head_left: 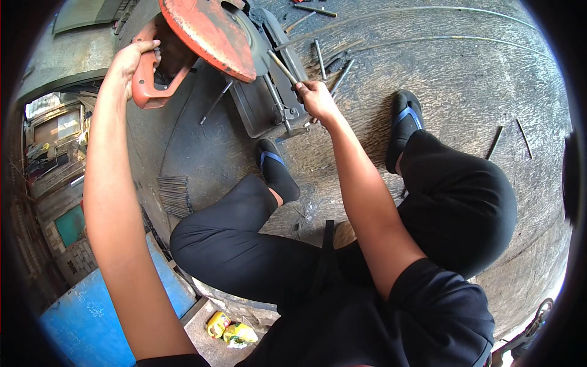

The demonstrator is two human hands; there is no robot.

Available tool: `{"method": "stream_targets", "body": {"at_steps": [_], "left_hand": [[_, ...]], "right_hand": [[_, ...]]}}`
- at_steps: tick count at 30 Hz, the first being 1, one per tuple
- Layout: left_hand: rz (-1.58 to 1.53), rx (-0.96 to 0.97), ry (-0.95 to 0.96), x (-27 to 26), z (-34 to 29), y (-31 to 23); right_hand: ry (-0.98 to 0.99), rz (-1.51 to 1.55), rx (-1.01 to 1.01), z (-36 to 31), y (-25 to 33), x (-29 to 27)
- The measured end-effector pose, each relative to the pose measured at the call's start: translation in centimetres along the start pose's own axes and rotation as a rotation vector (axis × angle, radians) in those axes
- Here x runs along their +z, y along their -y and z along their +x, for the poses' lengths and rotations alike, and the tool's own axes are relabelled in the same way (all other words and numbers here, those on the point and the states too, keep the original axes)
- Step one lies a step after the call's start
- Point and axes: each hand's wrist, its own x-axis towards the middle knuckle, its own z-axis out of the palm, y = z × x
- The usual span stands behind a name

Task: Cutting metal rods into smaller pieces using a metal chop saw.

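The bent legs occupy the foreground. The right hand has its fingers closed around a rod, far end at the saw. The left hand has its fingers wrapped around the orange handle. The saw stands on the floor ahead; loose rods lie right of its base.

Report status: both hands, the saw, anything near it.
Left hand gripping orange saw handle. Right hand holding metal rod. Orange saw guard above grey base. Loose rods lying beside base.
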Motion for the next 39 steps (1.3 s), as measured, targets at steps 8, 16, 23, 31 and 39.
{"method": "stream_targets", "body": {"at_steps": [8,16,23,31,39], "left_hand": [[-0.113,0.042,-0.007,0.8,-0.3,0.1],[-0.103,0.036,-0.005,0.9,-0.8,-0.2],[-0.091,0.034,0.007,0.7,-0.4,0.1],[-0.107,0.043,0.036,0.5,-0.2,0.3],[-0.112,0.085,0.007,1.1,-0.9,0.1]], "right_hand": [[0.085,-0.051,0.157,-0.2,0.4,0.2],[-0.039,-0.172,-0.093,-1.1,0.0,2.1],[-0.069,-0.275,-0.169,-2.0,0.8,2.1],[-0.137,-0.307,-0.236,-2.4,0.3,2.5],[-0.184,-0.366,-0.270,-2.4,-0.1,2.9]]}}
